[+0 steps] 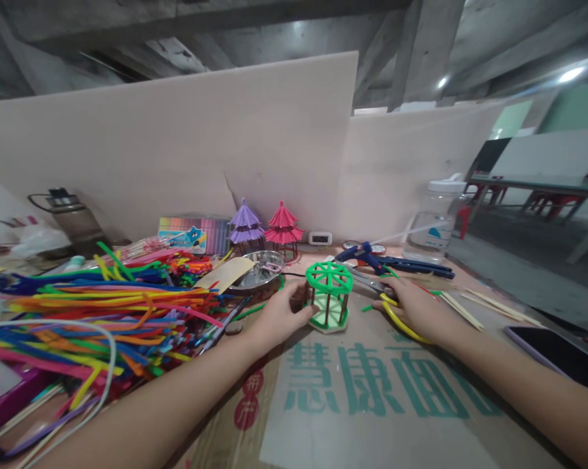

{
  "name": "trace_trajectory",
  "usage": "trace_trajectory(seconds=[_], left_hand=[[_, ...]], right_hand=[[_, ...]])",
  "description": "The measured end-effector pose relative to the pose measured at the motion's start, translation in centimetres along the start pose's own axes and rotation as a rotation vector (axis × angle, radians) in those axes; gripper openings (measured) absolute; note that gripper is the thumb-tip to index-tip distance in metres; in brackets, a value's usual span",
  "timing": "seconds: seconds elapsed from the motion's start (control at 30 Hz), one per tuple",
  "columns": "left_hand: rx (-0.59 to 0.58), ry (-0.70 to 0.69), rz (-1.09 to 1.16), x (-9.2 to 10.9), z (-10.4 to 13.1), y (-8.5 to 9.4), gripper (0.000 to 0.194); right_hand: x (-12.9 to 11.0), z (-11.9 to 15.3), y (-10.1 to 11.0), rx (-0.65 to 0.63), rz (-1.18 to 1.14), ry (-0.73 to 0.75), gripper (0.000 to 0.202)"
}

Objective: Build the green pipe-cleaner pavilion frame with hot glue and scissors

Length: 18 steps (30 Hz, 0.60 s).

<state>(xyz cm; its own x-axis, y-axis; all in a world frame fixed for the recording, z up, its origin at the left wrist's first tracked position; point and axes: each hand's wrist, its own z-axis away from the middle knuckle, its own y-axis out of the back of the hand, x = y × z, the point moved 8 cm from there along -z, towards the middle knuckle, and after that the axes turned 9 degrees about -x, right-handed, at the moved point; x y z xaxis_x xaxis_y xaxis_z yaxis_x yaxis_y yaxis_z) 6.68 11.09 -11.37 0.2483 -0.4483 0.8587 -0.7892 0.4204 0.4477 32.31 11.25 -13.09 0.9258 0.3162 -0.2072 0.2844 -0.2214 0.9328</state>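
A small green pavilion frame [328, 294] with a spoked round top, brown posts and a pale green base stands upright on the cardboard-covered table. My left hand [287, 314] grips its left side between thumb and fingers. To the right, my right hand [410, 305] is closed around the yellow handles of a pair of scissors [372, 283], whose blades point left toward the frame's top. A short green piece [367, 308] lies between the frame and my right hand.
Colourful pipe cleaners [128, 312] cover the left side. Behind are purple [246, 225] and red [283, 225] model pavilions, a metal bowl [259, 270], a blue glue gun [360, 254] and a clear bottle [431, 221]. Wooden sticks [499, 306] and a phone [558, 355] lie right.
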Motion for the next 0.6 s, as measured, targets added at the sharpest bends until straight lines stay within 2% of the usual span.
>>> trace_trajectory(seconds=[0.13, 0.23, 0.43, 0.5, 0.6], left_hand=[[0.111, 0.009, -0.087, -0.4, 0.2, 1.1, 0.034], [0.159, 0.033, -0.172, -0.6, 0.3, 1.7, 0.032], [0.148, 0.014, -0.216, -0.6, 0.5, 1.5, 0.034], [0.136, 0.003, -0.186, -0.6, 0.5, 1.3, 0.034], [0.125, 0.008, -0.201, -0.7, 0.4, 1.2, 0.033]], right_hand=[[1.0, 0.0, 1.5, 0.217, -0.103, -0.088, 0.043], [0.1, 0.4, 2.7, 0.327, -0.187, -0.075, 0.044], [-6.1, 1.9, 4.5, 0.345, -0.09, 0.223, 0.029], [-7.1, 2.3, 4.5, 0.34, -0.046, 0.277, 0.028], [-7.1, 2.5, 4.4, 0.335, 0.046, 0.275, 0.032]])
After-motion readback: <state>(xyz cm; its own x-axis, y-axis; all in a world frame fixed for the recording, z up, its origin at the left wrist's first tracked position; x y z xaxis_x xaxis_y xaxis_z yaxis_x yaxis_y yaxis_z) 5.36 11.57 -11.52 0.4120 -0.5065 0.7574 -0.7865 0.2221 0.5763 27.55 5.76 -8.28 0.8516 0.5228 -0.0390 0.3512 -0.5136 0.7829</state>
